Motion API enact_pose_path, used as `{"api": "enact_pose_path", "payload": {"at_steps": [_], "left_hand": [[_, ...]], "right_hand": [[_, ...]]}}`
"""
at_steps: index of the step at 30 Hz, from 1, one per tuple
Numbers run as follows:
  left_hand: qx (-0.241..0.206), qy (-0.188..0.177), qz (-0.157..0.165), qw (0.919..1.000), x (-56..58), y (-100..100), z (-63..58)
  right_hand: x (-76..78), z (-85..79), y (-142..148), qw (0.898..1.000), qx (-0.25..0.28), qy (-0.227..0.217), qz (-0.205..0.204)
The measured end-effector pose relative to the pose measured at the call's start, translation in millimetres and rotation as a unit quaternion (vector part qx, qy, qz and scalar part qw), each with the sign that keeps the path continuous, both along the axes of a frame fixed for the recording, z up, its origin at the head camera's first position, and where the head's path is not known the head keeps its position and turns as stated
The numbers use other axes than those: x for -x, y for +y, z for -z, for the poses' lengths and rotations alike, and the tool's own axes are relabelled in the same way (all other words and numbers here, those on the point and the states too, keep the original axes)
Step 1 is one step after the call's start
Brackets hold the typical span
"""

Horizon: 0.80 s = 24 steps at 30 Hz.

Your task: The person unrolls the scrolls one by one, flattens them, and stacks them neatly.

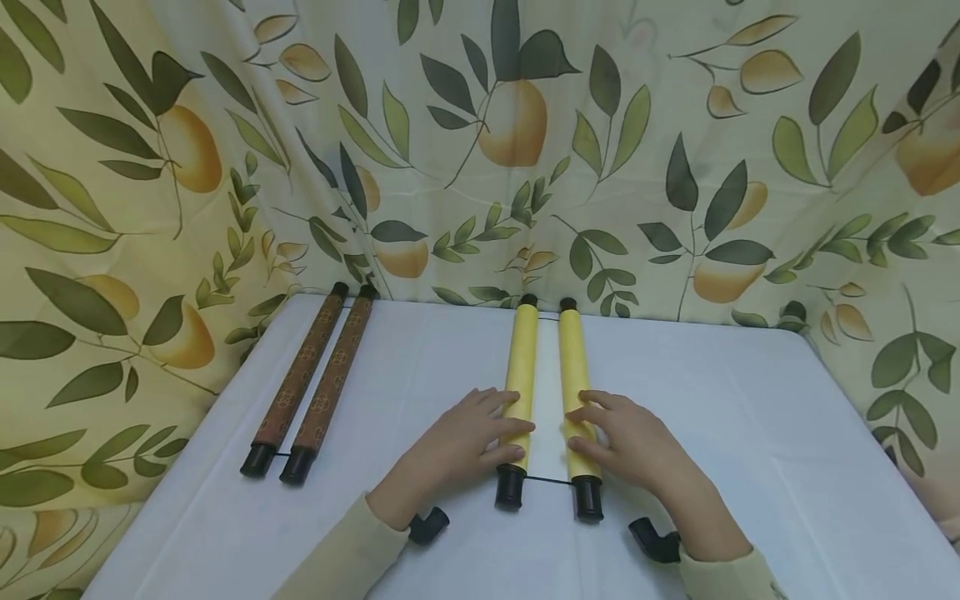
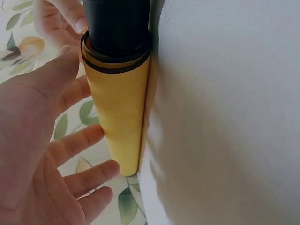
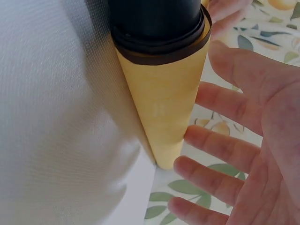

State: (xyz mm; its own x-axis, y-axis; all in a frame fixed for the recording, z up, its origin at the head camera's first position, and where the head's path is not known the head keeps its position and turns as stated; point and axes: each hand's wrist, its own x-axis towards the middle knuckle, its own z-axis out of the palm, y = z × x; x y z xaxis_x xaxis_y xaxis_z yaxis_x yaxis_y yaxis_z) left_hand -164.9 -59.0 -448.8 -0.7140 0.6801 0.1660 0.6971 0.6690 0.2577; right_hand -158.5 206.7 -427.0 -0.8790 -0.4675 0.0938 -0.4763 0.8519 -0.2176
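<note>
A yellow scroll lies on the table, its left roll [image 1: 522, 358] and right roll [image 1: 573, 354] slightly apart with a pale strip between them. Black knobs cap the ends, and a thin dark cord spans the near ends. My left hand [image 1: 467, 432] rests over the left roll's near half, fingers loosely spread. On the other side, my right hand [image 1: 637, 437] lays its fingertips on the right roll. Both wrist views show extended fingers along the yellow roll [image 2: 119, 112], with the left hand [image 2: 37, 145] and right hand [image 3: 269, 136] not wrapped round it.
To the left on the white table [image 1: 435, 358] lies a second scroll [image 1: 341, 375], brown and patterned, with black knobs. Black curved pieces show beside the left wrist [image 1: 429, 527] and right wrist. A curtain [image 1: 480, 208] printed with fruit and leaves hangs behind the table's far edge.
</note>
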Motion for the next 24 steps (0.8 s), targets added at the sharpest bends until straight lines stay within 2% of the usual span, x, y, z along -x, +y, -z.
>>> {"api": "enact_pose_path", "payload": {"at_steps": [5,13,24], "left_hand": [[-0.014,-0.007,-0.007,0.9998,-2.6,-3,-1.9],[-0.011,0.0,0.007,0.9999,-0.3,-8,-3.2],[-0.018,-0.011,-0.016,0.9997,3.9,-10,-2.9]], "right_hand": [[-1.5,-0.2,1,1.0,0.005,-0.005,-0.003],[0.4,-0.2,5,1.0,0.004,-0.005,0.009],[1.8,-2.7,10,0.999,0.008,-0.022,0.024]]}}
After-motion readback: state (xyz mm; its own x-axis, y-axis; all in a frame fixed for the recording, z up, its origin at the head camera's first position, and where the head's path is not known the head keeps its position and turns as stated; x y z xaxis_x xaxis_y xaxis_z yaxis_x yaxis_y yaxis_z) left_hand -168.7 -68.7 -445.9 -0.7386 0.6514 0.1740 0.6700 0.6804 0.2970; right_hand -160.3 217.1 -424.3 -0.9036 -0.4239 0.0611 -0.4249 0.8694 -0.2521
